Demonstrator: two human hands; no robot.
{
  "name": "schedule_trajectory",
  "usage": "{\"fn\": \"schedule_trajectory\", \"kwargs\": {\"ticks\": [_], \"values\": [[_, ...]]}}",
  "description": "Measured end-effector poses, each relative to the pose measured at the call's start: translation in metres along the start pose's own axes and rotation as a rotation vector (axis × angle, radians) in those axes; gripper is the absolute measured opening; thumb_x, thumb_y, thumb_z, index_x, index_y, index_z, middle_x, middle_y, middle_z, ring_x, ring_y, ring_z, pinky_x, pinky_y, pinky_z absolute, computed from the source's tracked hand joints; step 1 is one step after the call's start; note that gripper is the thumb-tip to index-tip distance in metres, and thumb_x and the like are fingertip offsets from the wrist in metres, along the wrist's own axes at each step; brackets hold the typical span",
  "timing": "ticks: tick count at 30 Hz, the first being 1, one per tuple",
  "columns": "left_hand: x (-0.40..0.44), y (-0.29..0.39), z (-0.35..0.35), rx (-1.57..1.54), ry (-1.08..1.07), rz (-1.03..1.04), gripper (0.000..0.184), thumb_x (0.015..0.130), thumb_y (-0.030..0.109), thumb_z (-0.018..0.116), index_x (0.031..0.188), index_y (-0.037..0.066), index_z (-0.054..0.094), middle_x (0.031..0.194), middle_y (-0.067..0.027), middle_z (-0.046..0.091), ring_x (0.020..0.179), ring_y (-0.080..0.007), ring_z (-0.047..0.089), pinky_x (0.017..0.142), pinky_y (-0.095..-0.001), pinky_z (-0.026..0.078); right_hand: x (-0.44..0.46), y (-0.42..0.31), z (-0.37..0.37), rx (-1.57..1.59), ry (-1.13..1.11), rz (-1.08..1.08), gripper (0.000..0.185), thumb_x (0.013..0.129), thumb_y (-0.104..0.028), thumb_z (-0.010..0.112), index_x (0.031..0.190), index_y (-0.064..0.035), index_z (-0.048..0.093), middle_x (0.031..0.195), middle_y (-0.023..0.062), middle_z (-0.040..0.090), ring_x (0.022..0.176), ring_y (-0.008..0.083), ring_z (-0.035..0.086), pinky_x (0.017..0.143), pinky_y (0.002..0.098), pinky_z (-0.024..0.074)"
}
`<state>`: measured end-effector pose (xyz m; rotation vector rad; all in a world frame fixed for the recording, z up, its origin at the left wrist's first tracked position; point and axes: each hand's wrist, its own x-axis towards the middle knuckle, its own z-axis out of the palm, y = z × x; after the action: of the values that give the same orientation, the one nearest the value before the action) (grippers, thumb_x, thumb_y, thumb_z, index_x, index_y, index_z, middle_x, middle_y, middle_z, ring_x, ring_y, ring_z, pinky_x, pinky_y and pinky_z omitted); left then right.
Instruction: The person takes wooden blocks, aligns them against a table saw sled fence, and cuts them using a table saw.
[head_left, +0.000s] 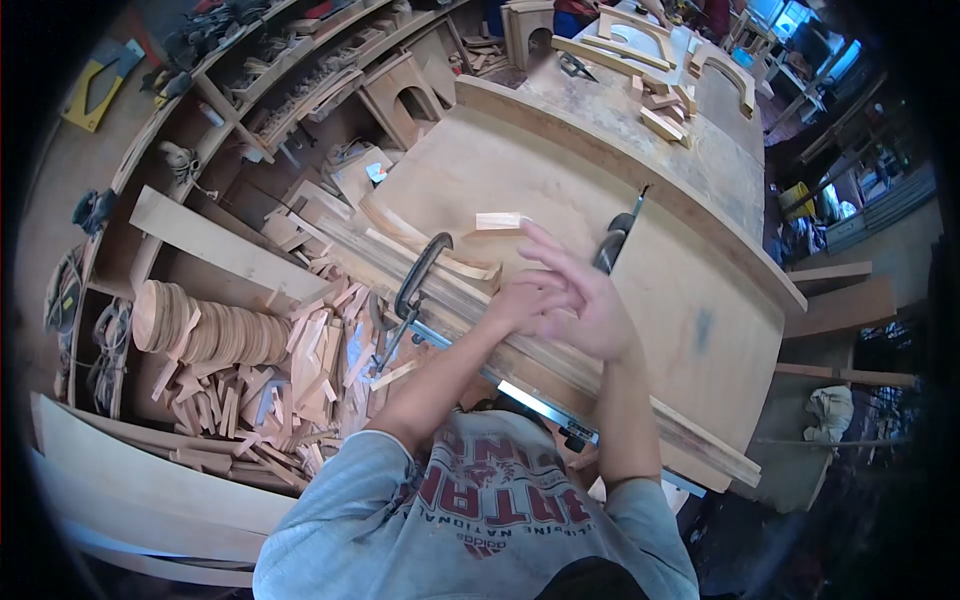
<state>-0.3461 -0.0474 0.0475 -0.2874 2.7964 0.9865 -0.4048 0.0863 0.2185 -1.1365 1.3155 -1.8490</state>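
Observation:
Both my hands are together above the near edge of a wooden workbench panel (690, 300). My right hand (590, 300) has its fingers stretched out toward the far left, and it overlaps my left hand (528, 303), whose fingers are partly hidden. Just beyond the fingertips lies a small light wood block (498, 221). Left of my hands, a dark C-clamp (420, 278) grips the panel's near edge beside curved wood strips (455, 266). Behind my right hand is a tool with a black body (612, 243), partly covered.
Offcuts (320, 370) pile up to the left, beside a row of round wood discs (215, 325). A raised board (620, 160) borders the panel's far side. Beyond it, a second table (590, 110) carries arched frames and small blocks. A metal bar (535, 402) runs along the near edge.

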Motion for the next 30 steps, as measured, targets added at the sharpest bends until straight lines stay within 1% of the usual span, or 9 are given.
{"fn": "schedule_trajectory", "kwargs": {"ticks": [5, 8, 10, 14, 17, 19, 21, 25, 30], "values": [[-0.007, 0.005, -0.002, -0.012, 0.117, 0.088, 0.051, 0.082, 0.039, 0.076, 0.124, 0.010, 0.070, 0.127, -0.0206, 0.070, 0.121, -0.0391, 0.065, 0.105, -0.0508, 0.051, 0.103, 0.142, -0.059, -0.671, 0.129, 0.203, 0.047, 0.090, -0.012, 0.075, 0.136, -0.0080, 0.067, 0.125, 0.0125, 0.073, 0.115, 0.0203, 0.070, 0.086, 0.0351, 0.0583], [-0.012, 0.016, -0.018, -0.142, 0.202, 0.131, 0.053, 0.084, 0.039, 0.076, 0.124, 0.006, 0.067, 0.127, -0.0239, 0.069, 0.121, -0.0409, 0.065, 0.103, -0.0522, 0.051, 0.120, 0.226, -0.058, -1.133, -0.062, 0.145, 0.047, 0.088, -0.009, 0.070, 0.135, -0.0092, 0.069, 0.130, 0.0156, 0.072, 0.111, 0.0291, 0.072, 0.094, 0.0446, 0.0572], [-0.012, 0.021, -0.029, 0.044, -0.099, -0.077, 0.051, 0.089, 0.035, 0.072, 0.126, 0.002, 0.062, 0.124, -0.0255, 0.070, 0.118, -0.0423, 0.066, 0.101, -0.0535, 0.052, 0.118, 0.244, -0.046, -1.532, -0.200, 0.097, 0.045, 0.084, -0.009, 0.068, 0.129, -0.0060, 0.071, 0.129, 0.0200, 0.071, 0.113, 0.0370, 0.070, 0.101, 0.0488, 0.0537], [-0.007, 0.009, -0.013, 0.034, 0.025, -0.015, 0.048, 0.092, 0.033, 0.070, 0.127, 0.001, 0.058, 0.122, -0.0266, 0.069, 0.114, -0.0446, 0.067, 0.099, -0.0542, 0.053, 0.148, 0.239, -0.053, -1.623, -0.326, 0.176, 0.046, 0.083, -0.010, 0.068, 0.129, -0.0061, 0.071, 0.124, 0.0193, 0.073, 0.113, 0.0378, 0.070, 0.099, 0.0477, 0.0552], [-0.011, 0.008, -0.005, -0.118, 0.260, 0.077, 0.049, 0.094, 0.037, 0.071, 0.123, 0.000, 0.057, 0.116, -0.0274, 0.071, 0.108, -0.0482, 0.068, 0.095, -0.0548, 0.054, 0.146, 0.176, -0.066, -1.507, -0.227, 0.181, 0.046, 0.083, -0.017, 0.073, 0.128, -0.0060, 0.069, 0.117, 0.0165, 0.075, 0.105, 0.0347, 0.072, 0.095, 0.0471, 0.0565], [-0.017, 0.019, -0.019, -0.222, 0.274, -0.077, 0.050, 0.096, 0.041, 0.074, 0.119, 0.000, 0.055, 0.104, -0.0236, 0.072, 0.097, -0.0406, 0.073, 0.084, -0.0478, 0.058, 0.120, 0.091, -0.064, -0.842, 0.113, 0.373, 0.039, 0.085, -0.021, 0.077, 0.119, -0.0022, 0.071, 0.109, 0.0144, 0.075, 0.102, 0.0254, 0.073, 0.089, 0.0388, 0.0581], [-0.014, 0.011, -0.012, -0.319, 0.336, -0.031, 0.051, 0.096, 0.042, 0.074, 0.119, 0.000, 0.054, 0.102, -0.0231, 0.072, 0.095, -0.0379, 0.074, 0.084, -0.0463, 0.058, 0.083, 0.108, -0.113, -0.546, 0.170, 0.194, 0.042, 0.080, -0.020, 0.083, 0.116, -0.0011, 0.069, 0.105, 0.0092, 0.074, 0.095, 0.0186, 0.072, 0.082, 0.0330, 0.0579], [-0.011, 0.005, -0.003, -0.549, 0.432, 0.000, 0.047, 0.099, 0.037, 0.074, 0.120, 0.001, 0.053, 0.103, -0.0180, 0.072, 0.093, -0.0267, 0.073, 0.085, -0.0411, 0.058, -0.015, 0.062, -0.103, -0.370, 0.272, 0.268, 0.050, 0.085, -0.015, 0.085, 0.126, 0.0001, 0.061, 0.104, 0.0060, 0.070, 0.091, 0.0159, 0.069, 0.080, 0.0333, 0.0574], [0.003, 0.004, 0.035, -0.917, 0.600, 0.096, 0.054, 0.096, 0.044, 0.077, 0.119, 0.001, 0.055, 0.099, -0.0130, 0.069, 0.090, -0.0225, 0.067, 0.081, -0.0392, 0.055, -0.076, 0.125, -0.084, -0.088, 0.283, 0.222, 0.060, 0.088, -0.019, 0.085, 0.134, -0.0039, 0.050, 0.120, 0.0076, 0.065, 0.111, 0.0172, 0.064, 0.094, 0.0371, 0.0551]]}}
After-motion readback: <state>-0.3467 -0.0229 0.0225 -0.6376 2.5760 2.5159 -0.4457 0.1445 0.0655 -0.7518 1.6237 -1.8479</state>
